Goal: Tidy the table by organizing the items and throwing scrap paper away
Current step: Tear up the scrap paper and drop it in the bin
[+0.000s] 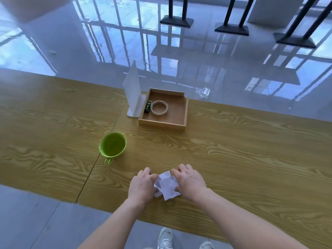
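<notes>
A white scrap of paper (166, 185) lies crumpled on the wooden table (233, 159) near its front edge. My left hand (142, 186) grips its left side and my right hand (190, 180) grips its right side, fingers curled onto it. Farther back stands a shallow wooden tray (181, 115) holding a roll of tape (159, 107) and a small dark green stick (147, 106). A green cup (112, 145) sits to the left, handle toward me.
A white upright stand (133, 92) leans against the tray's left side. Beyond the table's far edge is a glossy tiled floor with a clear plastic wrapper (203, 91) and black table bases (231, 29). My shoes (165, 238) show below the near edge.
</notes>
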{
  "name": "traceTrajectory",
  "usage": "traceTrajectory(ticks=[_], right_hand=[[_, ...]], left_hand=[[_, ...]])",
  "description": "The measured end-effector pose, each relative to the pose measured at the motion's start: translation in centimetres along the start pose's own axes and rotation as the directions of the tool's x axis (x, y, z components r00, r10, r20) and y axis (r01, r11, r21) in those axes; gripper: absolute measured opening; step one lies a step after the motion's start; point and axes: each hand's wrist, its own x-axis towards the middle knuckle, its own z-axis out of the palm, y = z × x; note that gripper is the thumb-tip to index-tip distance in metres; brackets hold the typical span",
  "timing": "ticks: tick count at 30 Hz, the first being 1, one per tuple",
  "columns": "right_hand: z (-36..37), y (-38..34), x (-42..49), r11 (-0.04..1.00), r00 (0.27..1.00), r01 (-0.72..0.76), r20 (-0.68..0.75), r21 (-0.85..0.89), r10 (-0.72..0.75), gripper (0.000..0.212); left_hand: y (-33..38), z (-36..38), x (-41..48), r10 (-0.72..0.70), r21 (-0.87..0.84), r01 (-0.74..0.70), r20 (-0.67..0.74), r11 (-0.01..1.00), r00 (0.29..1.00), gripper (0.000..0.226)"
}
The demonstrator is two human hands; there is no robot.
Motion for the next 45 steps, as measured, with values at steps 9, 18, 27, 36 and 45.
traceTrajectory(ticks=[9,18,27,36,45], right_hand=[[1.1,1.0,0.1,0.996,0.999,-0.037,-0.022,0.081,0.039,0.031],[1.1,2.9,-0.2,0.905,0.972,-0.223,0.015,0.362,0.234,0.017],[0.0,6.0,-1.8,0.849,0.93,-0.287,-0.083,0.444,0.358,0.021],[-0.7,8.3,-4.6,0.814,0.89,-0.347,-0.111,0.466,0.443,0.024],[-0.4,10.9,-9.5,0.74,0.79,-0.45,-0.164,0.499,0.591,0.023]], left_hand=[[-0.1,0.3,0.4,0.083,0.08,-0.08,-0.025,0.994,0.996,0.022],[-0.6,0.4,0.1,0.094,0.036,-0.092,-0.067,0.995,0.993,0.019],[1.1,-1.9,0.4,0.109,-0.005,-0.112,-0.181,0.994,0.977,0.014],[5.3,-4.0,0.9,0.257,0.031,-0.257,-0.24,0.966,0.936,0.014],[10.7,-5.6,1.4,0.442,0.059,-0.443,-0.266,0.895,0.857,0.014]])
